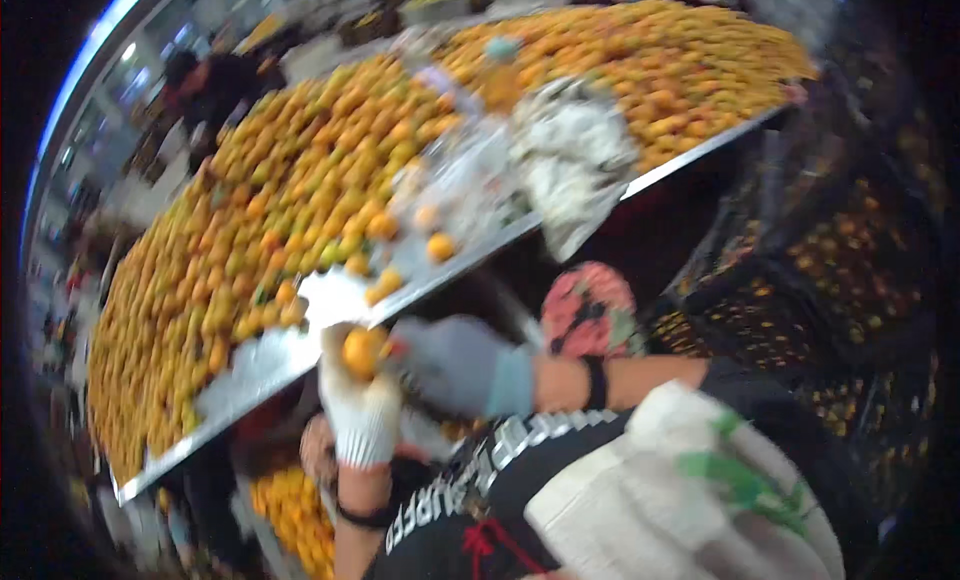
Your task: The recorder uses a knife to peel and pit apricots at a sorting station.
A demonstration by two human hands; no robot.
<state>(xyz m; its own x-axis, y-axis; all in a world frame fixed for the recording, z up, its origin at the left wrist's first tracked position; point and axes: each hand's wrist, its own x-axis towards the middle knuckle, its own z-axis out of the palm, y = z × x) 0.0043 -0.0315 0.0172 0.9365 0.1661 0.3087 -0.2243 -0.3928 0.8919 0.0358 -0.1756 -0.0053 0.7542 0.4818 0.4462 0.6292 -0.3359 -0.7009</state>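
Note:
My left hand (360, 411), in a white knitted glove, grips a round orange citrus fruit (363, 352) just in front of the table's near edge. My right hand (457, 362) wears a grey glove and is curled close beside that fruit. A small red item (395, 346) shows at its fingers, but blur hides what it is and whether the hand grips it. Beyond both hands, a wide heap of similar fruit (315, 167) covers a table with a shiny metal rim (247, 396). A few loose fruits (441, 247) lie near the rim.
A clear plastic bag (472, 178), a crumpled whitish cloth or sack (574, 156) and a teal-capped bottle (501, 77) lie among the fruit. Below are a container of fruit (296, 516) and a red patterned round item (589, 310). Dark netting (840, 280) hangs right; a person (217, 88) bends far left.

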